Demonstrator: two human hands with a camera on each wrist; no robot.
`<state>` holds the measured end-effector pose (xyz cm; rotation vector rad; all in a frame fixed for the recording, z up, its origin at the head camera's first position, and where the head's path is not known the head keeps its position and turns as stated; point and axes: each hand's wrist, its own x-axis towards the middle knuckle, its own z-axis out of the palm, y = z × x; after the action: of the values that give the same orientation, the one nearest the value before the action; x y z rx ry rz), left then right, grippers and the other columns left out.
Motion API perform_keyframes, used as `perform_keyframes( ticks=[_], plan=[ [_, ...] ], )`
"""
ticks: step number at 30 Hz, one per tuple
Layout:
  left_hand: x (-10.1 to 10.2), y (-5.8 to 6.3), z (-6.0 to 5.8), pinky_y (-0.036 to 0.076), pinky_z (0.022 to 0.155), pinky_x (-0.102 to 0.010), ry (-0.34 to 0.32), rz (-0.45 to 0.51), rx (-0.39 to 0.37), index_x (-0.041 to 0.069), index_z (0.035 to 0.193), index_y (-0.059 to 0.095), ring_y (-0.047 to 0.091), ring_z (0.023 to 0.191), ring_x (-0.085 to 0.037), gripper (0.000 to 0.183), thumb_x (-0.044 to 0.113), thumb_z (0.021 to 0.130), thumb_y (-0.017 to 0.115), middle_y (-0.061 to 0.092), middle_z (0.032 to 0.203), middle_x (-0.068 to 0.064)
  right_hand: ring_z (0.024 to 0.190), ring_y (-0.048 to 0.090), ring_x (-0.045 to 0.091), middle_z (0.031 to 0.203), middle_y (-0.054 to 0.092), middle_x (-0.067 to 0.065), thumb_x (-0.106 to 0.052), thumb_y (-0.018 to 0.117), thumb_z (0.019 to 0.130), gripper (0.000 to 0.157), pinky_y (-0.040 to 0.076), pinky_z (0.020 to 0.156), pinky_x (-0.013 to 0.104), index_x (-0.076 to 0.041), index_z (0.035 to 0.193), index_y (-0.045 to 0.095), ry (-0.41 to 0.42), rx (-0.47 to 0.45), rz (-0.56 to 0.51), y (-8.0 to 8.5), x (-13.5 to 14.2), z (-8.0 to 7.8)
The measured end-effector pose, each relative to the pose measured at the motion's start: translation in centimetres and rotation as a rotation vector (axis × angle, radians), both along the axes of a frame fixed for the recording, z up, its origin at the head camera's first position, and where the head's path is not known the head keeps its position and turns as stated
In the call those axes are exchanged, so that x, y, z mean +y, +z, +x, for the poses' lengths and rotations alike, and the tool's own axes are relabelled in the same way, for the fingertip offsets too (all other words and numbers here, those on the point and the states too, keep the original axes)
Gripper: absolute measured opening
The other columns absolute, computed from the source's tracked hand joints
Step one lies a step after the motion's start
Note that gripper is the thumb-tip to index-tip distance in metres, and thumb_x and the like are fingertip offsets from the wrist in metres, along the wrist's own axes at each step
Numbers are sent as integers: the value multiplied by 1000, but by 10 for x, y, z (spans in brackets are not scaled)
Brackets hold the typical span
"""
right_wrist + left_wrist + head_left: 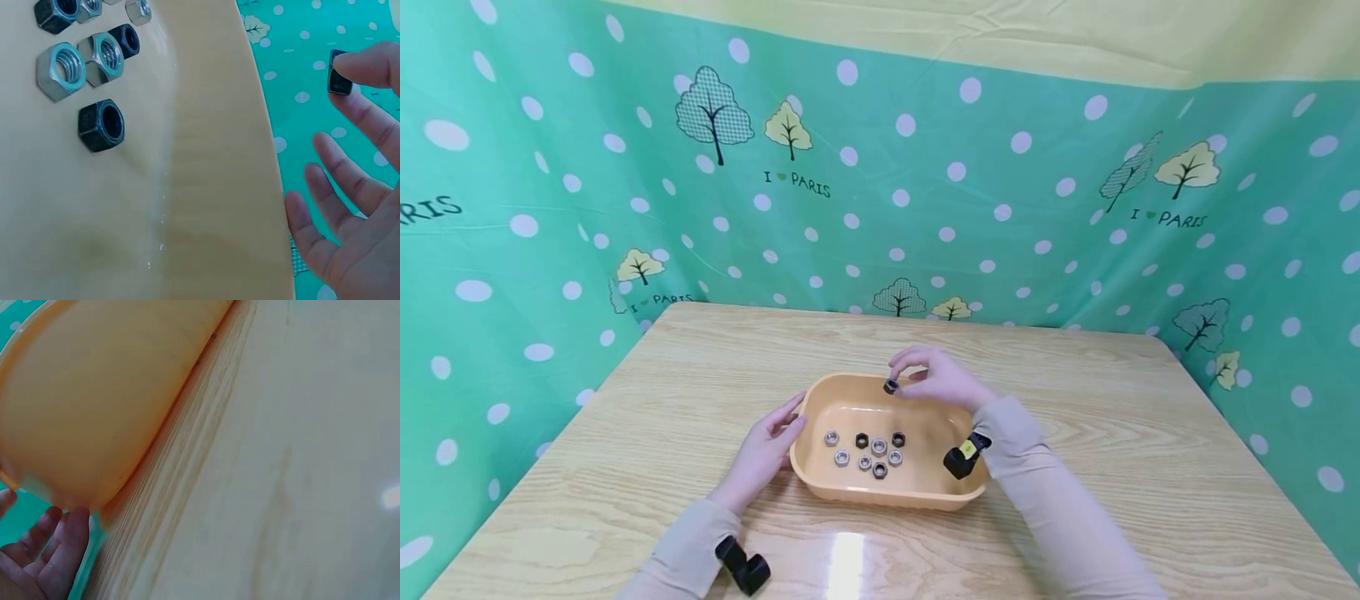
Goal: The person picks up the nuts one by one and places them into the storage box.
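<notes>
A peach-coloured plastic basin (917,498) stands on the table with several silver and black hex nuts inside. My left hand (765,448) holds the basin's left end, thumb at the rim; in the left wrist view, its fingers (74,540) lie against the outer wall. My right hand (942,379) is raised over the back rim and pinches a black hex nut (891,387) between thumb and forefinger, the other fingers spread apart. In the right wrist view this nut (340,73) is seen edge-on. Below it, a black nut (101,126) lies nearest among the loose ones.
The light wood-grain table (1142,433) extends around the basin on all sides. Behind it hangs a green dotted curtain (925,225) printed with trees. Black wrist cameras are strapped over both sleeves, the right camera (961,461) overlapping the basin's right part.
</notes>
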<state>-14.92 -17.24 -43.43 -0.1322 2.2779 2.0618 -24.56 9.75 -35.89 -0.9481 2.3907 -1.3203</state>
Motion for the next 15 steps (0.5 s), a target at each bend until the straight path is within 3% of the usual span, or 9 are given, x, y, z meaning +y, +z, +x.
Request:
perform_keyframes(
  ticks=[15],
  plan=[
    [0,1,0,60,72,-33,-4,2,0,14,146,37,62,96,-22,49,18,99,49,45,123,-21,118,51,30,123,58,20,-6,71,77,23,45,103,43,-1,98,68,59,18,2,-7,-21,4]
  ],
)
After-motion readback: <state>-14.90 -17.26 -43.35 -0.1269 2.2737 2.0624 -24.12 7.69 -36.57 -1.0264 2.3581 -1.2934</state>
